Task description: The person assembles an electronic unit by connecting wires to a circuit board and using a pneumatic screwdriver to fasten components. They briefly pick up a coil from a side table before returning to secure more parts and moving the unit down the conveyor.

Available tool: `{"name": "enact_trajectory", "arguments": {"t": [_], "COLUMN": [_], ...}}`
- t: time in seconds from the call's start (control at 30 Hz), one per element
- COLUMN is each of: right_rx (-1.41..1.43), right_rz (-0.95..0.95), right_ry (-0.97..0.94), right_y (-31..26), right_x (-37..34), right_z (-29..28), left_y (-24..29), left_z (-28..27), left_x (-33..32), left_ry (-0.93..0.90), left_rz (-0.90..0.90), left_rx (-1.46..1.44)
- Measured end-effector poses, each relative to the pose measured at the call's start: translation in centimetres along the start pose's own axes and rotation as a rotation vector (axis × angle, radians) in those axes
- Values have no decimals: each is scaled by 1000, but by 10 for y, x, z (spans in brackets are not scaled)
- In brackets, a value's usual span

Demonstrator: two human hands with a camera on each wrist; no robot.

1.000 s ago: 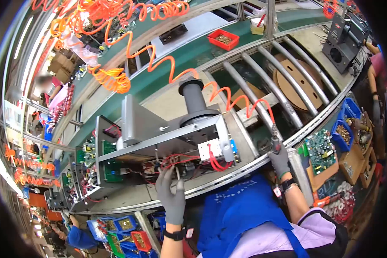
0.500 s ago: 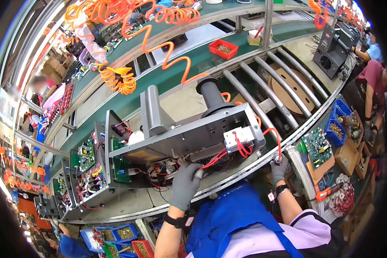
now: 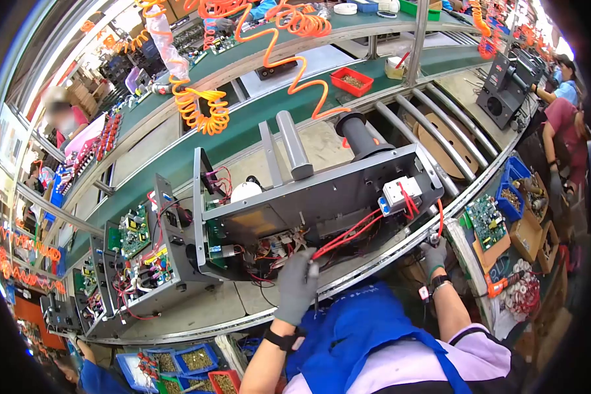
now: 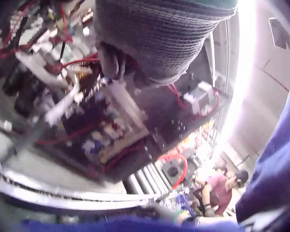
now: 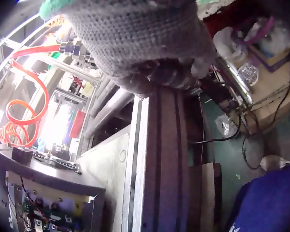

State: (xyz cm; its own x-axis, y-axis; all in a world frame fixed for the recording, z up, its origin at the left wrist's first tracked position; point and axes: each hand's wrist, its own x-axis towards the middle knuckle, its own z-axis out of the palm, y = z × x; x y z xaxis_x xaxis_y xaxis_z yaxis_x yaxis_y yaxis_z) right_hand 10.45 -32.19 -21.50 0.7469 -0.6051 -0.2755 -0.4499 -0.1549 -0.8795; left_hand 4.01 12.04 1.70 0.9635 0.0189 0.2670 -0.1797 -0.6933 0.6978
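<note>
Grey-gloved left hand [image 3: 297, 289] pinches long red wires [image 3: 348, 238], likely keeping them gathered; grey-gloved right hand [image 3: 434, 257] grips orange-hosed metal air tool [image 3: 434, 238].

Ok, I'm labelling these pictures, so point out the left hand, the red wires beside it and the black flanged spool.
Left hand [image 3: 298, 285]: head view, back of the hand.
Red wires [image 3: 349, 234]: head view, middle of their straight stretch.
Black flanged spool [image 3: 360, 135]: head view, its barrel.
</note>
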Motion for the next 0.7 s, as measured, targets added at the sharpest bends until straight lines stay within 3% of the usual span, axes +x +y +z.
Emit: {"name": "enact_trajectory", "arguments": {"t": [0.03, 0.13, 0.27, 0.33, 0.4, 0.43, 0.5, 0.53, 0.6, 0.67, 0.7], "right_rx": [-51, -130, -142, 116, 378, 384, 263, 106, -228, -257, -367], "right_rz": [-8, 17, -61, 50, 148, 171, 306, 296, -119, -255, -351], "right_ry": [-25, 157, 153, 102, 52, -26, -228, -352, -453, -453, -417], "right_y": [-2, -7, -4, -1, 2, 17, -13, -75, -88, -98, -108], "right_x": [0, -9, -21, -34, -47, -53, -97, -133, -137, -122, -112], "right_z": [-2, 6, 1, -5, -11, -14, -20, -13, -2, 20, 31], "left_y": [0, 4, -23, -34, -55, -72, -110, -133, -142, -136, -138], "left_z": [-4, -2, 6, 1, -3, 0, 4, 4, -7, -28, -35], "left_x": [3, -2, -38, -55, -77, -91, -106, -112, -115, -93, -90], "left_ry": [56, 158, 162, 164, 166, 182, 248, 299, 382, 463, 506], "left_rz": [23, -34, -207, -234, -385, -477, -674, -778, -947, -1047, -934], "left_rx": [5, -57, -149, -123, -118, -114, -140, -164, -79, 139, 243]}}
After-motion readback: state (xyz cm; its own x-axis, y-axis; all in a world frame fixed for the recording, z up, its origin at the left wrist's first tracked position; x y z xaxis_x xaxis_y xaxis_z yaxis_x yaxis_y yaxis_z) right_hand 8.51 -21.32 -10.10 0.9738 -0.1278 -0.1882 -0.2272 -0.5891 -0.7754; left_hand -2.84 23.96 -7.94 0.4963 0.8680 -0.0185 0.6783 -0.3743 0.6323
